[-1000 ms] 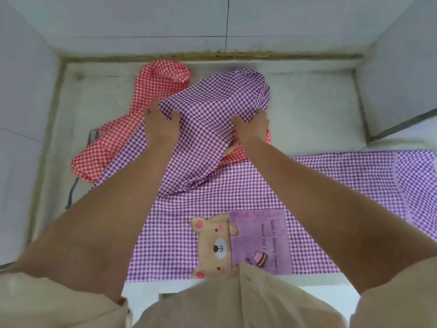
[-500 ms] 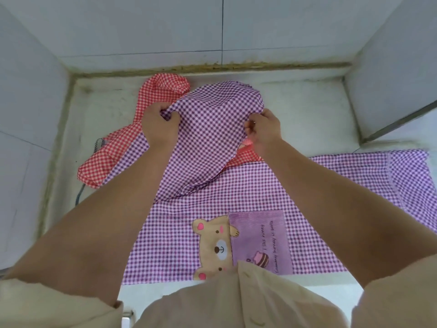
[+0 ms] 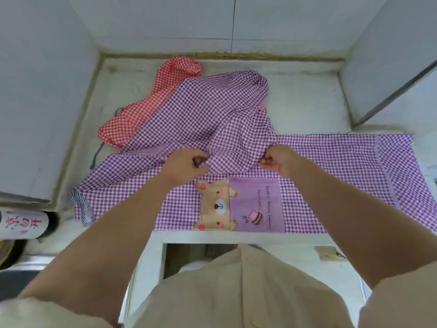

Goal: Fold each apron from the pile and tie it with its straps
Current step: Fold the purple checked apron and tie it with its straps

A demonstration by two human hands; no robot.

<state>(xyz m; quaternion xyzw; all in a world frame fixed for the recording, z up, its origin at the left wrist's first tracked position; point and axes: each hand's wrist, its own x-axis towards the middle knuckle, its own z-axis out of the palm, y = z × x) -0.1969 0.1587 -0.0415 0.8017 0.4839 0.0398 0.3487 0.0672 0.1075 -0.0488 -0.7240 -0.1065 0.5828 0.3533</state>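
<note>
The left hand [image 3: 186,166] and right hand [image 3: 279,159] are set apart from each other, each with fingers curled and pinching the edge of a puffed, rounded fold of the purple checked apron [image 3: 331,162], so that the bunched cloth bulges between them. The apron is thin woven gingham in purple and pale pink. It lies spread flat across the front of the bench [image 3: 307,102], reaching to the bench's right end, and is creased where it is gathered. Just below the hands sits a tan bear patch [image 3: 215,204] with pink ears, pink cheeks and a white muzzle. It adjoins a smooth, plain lilac pocket [image 3: 256,204] that carries a small cupcake drawing and two lines of thin handwritten script, too small to read. At the apron's left end a narrow dark-and-white striped trim [image 3: 80,202] edges the cloth. Farther back, a rumpled stretch of the same purple check lies over a red checked apron [image 3: 132,119], which is crumpled into a long diagonal heap towards the rear wall. The bench is pale, mottled and stone-like, enclosed by glossy white tiled walls [image 3: 165,20]. At the far left edge lies a dark cylindrical container [image 3: 21,224] with a white label bearing red brush-style characters that cannot be made out.
</note>
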